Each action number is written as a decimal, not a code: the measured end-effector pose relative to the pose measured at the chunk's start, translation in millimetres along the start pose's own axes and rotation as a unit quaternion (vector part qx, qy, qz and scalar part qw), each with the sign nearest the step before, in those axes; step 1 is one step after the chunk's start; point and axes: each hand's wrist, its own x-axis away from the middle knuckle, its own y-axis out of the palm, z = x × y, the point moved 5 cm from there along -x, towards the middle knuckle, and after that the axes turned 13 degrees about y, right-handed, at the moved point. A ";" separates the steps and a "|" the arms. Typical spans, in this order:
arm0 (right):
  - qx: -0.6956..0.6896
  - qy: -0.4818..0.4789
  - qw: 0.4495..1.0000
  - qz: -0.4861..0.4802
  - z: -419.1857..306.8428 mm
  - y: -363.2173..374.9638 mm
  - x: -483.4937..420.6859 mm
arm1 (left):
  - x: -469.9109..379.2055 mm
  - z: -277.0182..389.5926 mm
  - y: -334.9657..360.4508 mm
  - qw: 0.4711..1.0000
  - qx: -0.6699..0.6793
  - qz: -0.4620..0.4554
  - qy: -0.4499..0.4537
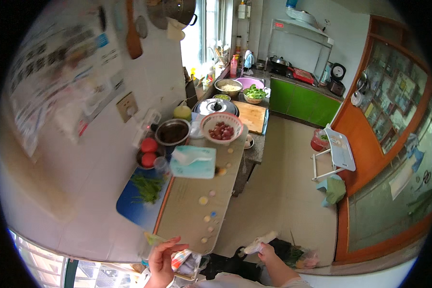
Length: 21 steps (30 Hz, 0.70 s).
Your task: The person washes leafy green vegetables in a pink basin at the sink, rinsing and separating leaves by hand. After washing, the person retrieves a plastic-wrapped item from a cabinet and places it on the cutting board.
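Observation:
My right hand [268,253], low in the picture, grips a crumpled whitish plastic bag [261,243] above the floor. My left hand [162,257] is raised by the near end of the table [187,216], fingers apart, holding nothing that shows. On the table a light teal lidded box [193,171] carries a white spoon [192,158]. Beyond it stand a patterned bowl of dark red meat pieces [221,131] and a metal bowl with dark contents [172,132]. Two red tomatoes [149,152] lie in a bowl near the wall. Leafy greens [147,188] rest on a blue board [136,210].
A wooden cutting board [250,114], a lidded pan [216,106] and a bowl of green vegetables [255,94] sit on the far counter. Dark bags [230,266] are by my feet. At the right, a folding table [340,147] and a low stool [333,190] stand near the orange-framed partition [352,158].

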 end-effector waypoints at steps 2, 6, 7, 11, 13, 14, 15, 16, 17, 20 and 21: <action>0.050 -0.019 0.998 -0.015 -44.4 -17.4 8.1 | -28.4 -11.7 52.2 0.999 0.037 0.017 -0.028; 0.065 -0.079 0.994 -0.046 -115.3 -42.8 20.6 | -71.5 -51.7 142.0 0.983 0.162 0.025 -0.085; 0.024 -0.080 0.992 -0.095 -126.6 -47.6 24.7 | -79.1 -62.2 159.8 0.981 0.168 0.027 -0.093; 0.016 -0.099 0.994 -0.044 -170.3 -64.3 32.3 | -93.2 -102.4 213.6 0.975 0.165 0.040 -0.141; 0.009 -0.092 0.996 -0.015 -191.1 -63.3 35.5 | -99.3 -120.5 229.3 0.976 0.140 0.025 -0.164; 0.002 -0.108 0.993 -0.057 -201.6 -56.5 39.0 | -100.7 -129.6 236.2 0.966 0.170 0.053 -0.186; 0.005 -0.107 0.992 -0.067 -212.0 -51.0 41.4 | -102.1 -137.8 242.0 0.959 0.179 0.063 -0.211; 0.007 -0.106 0.991 -0.077 -223.5 -43.0 43.5 | -105.1 -146.0 245.4 0.951 0.186 0.073 -0.236; 0.007 -0.103 0.991 -0.085 -234.3 -34.4 45.7 | -109.2 -155.1 247.7 0.942 0.189 0.083 -0.266; 0.091 -0.149 0.972 -0.157 -284.3 11.9 52.5 | -131.7 -181.8 260.3 0.944 0.166 0.071 -0.275; 0.122 -0.166 0.965 -0.164 -303.9 29.5 54.3 | -139.9 -192.0 265.8 0.943 0.166 0.069 -0.279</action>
